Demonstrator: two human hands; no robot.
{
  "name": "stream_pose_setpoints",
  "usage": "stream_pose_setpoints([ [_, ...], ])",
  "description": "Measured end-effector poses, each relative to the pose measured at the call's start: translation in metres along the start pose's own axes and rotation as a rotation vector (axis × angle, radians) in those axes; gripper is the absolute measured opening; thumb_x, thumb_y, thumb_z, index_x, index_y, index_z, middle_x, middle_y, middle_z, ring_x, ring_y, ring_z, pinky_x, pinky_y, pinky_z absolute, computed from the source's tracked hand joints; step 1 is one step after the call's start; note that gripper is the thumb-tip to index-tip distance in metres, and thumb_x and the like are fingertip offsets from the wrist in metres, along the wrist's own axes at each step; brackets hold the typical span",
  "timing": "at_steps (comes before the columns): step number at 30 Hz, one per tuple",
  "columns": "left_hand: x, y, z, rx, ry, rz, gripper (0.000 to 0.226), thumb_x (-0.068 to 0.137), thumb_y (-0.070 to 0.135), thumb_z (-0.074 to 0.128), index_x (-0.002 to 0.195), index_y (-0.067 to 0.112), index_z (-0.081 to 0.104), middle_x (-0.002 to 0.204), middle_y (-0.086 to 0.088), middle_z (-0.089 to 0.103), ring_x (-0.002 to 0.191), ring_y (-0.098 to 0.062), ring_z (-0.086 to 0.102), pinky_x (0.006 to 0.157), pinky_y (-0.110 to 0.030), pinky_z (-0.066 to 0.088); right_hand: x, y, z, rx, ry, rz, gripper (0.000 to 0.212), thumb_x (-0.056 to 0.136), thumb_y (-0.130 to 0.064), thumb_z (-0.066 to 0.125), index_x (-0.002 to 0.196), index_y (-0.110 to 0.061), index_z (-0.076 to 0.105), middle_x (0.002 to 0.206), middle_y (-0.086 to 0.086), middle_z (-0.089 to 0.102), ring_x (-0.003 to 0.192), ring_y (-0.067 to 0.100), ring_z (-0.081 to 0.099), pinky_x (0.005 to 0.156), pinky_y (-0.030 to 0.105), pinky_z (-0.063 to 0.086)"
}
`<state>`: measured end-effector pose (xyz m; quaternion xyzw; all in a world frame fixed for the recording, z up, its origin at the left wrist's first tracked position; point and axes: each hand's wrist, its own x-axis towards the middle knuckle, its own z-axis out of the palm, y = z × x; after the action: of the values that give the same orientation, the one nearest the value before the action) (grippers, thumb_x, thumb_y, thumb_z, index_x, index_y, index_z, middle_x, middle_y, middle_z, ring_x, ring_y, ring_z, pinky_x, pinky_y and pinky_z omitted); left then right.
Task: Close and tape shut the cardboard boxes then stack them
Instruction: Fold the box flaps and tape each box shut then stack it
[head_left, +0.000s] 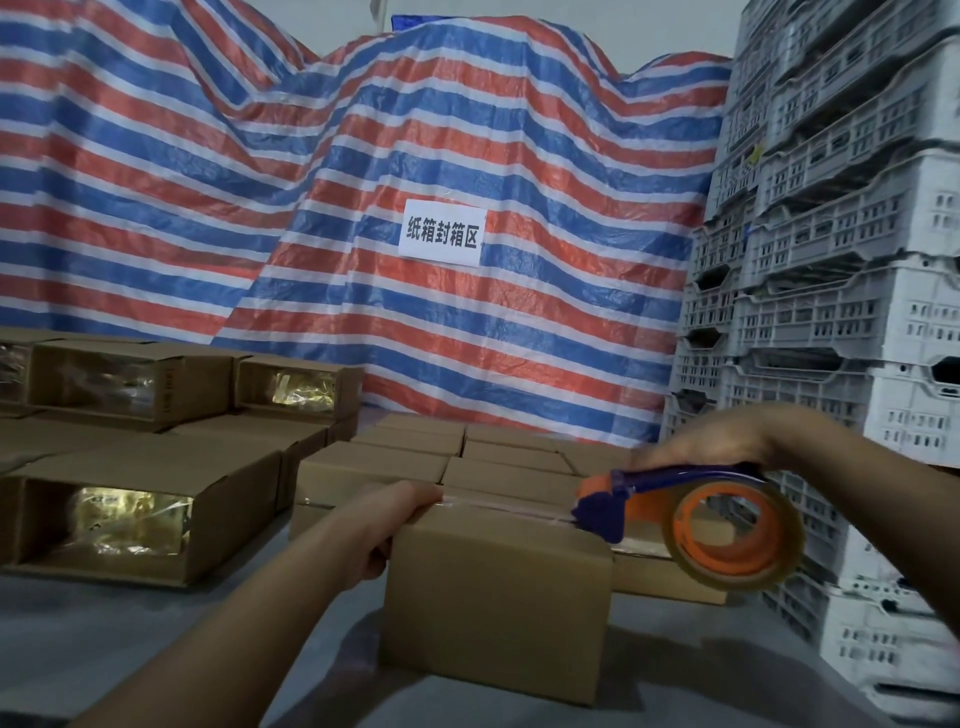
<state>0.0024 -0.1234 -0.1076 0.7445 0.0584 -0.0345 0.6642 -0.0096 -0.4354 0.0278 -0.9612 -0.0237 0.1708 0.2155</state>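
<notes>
A closed cardboard box (498, 597) stands in front of me on the grey surface. My left hand (395, 519) grips its upper left edge, thumb down the side. My right hand (701, 441) holds a blue and orange tape dispenser (717, 514) with a roll of clear tape. The dispenser's head sits on the box's top at the right end, and a strip of clear tape (509, 506) runs along the top seam back to my left hand.
Closed cardboard boxes (467, 457) lie in rows behind the one I hold. Open boxes with shiny gold packets (135, 519) sit at the left. White plastic crates (831, 260) are stacked high on the right. A striped tarp (363, 182) with a paper sign hangs behind.
</notes>
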Motion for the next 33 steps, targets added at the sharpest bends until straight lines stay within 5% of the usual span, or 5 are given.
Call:
stream_pose_setpoints([
  [5,-0.004,0.016,-0.003,0.337,0.078,0.159,0.026,0.088,0.043,0.067,0.094,0.019,0.059,0.083,0.0,0.064,0.074,-0.013,0.058,0.06,-0.023,0.041,0.005,0.0,0.002,-0.035,-0.015,0.037,0.041,0.1,-0.053,0.051,0.113,-0.016,0.061,0.075,-0.001,0.063,0.06,0.012,0.056,0.063,0.024,0.047],
  [9,-0.018,0.036,0.02,0.809,0.28,0.59,0.042,0.089,0.042,0.066,0.124,0.026,0.052,0.119,0.001,0.059,0.103,-0.012,0.059,0.084,-0.027,0.051,0.003,-0.012,0.001,-0.134,-0.034,0.058,0.026,0.104,-0.05,0.046,0.097,-0.028,0.059,0.064,-0.006,0.064,0.052,0.008,0.058,0.055,0.019,0.049],
  [16,-0.047,0.024,0.071,1.368,-0.15,0.732,0.069,0.088,0.074,0.039,0.144,0.035,0.036,0.149,0.005,0.042,0.138,-0.021,0.036,0.112,-0.049,0.028,0.012,0.004,0.001,-0.025,-0.051,0.039,0.03,0.102,-0.051,0.05,0.106,-0.023,0.061,0.067,-0.005,0.064,0.052,0.008,0.058,0.054,0.02,0.049],
  [26,-0.043,0.019,0.071,1.378,-0.151,0.772,0.065,0.09,0.069,0.042,0.143,0.031,0.036,0.146,0.005,0.043,0.133,-0.018,0.04,0.112,-0.049,0.03,0.006,0.062,-0.006,0.113,-0.078,-0.006,0.045,0.091,-0.064,0.057,0.095,-0.021,0.067,0.07,-0.006,0.067,0.056,0.009,0.06,0.057,0.02,0.049],
  [33,-0.044,0.033,0.084,1.341,-0.107,0.813,0.059,0.074,0.081,0.049,0.106,0.032,0.05,0.097,0.009,0.053,0.085,-0.009,0.049,0.078,-0.032,0.044,0.011,0.066,0.017,0.094,0.002,0.009,0.063,0.078,-0.076,0.058,0.095,-0.016,0.066,0.067,-0.005,0.064,0.052,0.009,0.057,0.053,0.019,0.047],
])
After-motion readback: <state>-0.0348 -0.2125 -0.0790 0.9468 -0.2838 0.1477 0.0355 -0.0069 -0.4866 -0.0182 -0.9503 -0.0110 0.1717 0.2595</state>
